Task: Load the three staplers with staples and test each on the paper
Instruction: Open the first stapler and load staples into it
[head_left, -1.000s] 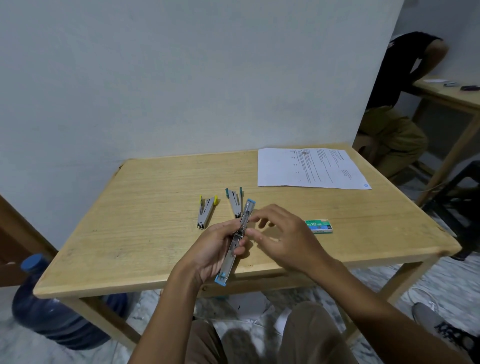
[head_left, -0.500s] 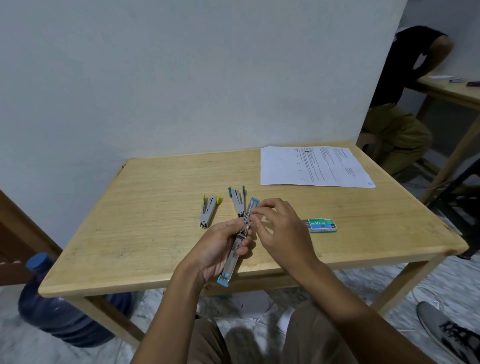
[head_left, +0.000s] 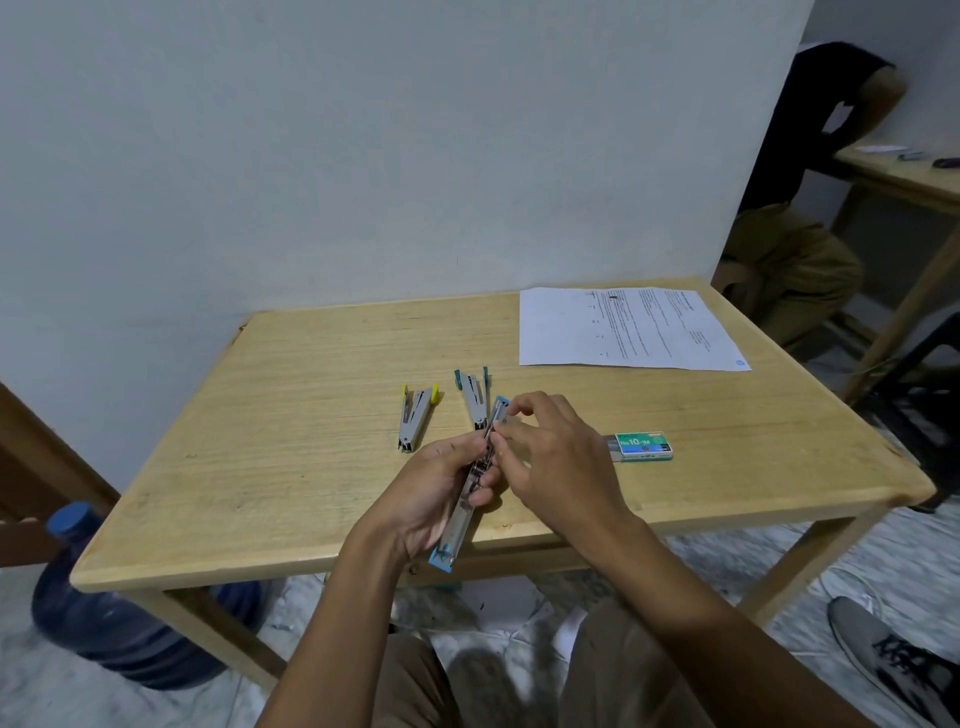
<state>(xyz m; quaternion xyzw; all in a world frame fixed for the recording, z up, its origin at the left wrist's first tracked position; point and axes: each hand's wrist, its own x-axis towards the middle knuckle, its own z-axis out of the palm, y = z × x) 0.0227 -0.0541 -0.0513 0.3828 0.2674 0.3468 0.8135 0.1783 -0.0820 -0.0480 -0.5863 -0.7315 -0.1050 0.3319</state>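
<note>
My left hand (head_left: 431, 486) grips a blue-tipped stapler (head_left: 460, 525), opened out flat and held over the table's front edge. My right hand (head_left: 558, 462) pinches at the stapler's far half near its blue end; whether staples are between the fingertips I cannot tell. A yellow-tipped stapler (head_left: 414, 415) and a teal-tipped stapler (head_left: 474, 395) lie on the wooden table (head_left: 311, 415), both partly open. A green staple box (head_left: 641, 446) with its tray slid out a little lies to the right. A printed paper sheet (head_left: 623, 327) rests at the far right.
A blue water jug (head_left: 119, 613) stands on the floor under the table's left corner. Another person sits at a second table (head_left: 914, 182) at the far right. A grey shoe (head_left: 893, 660) is at lower right. A wall rises behind the table.
My right hand's fingertips have closed in toward the far end of the stapler. My left hand keeps hold of it. The staplers, box and paper on the table have not moved.
</note>
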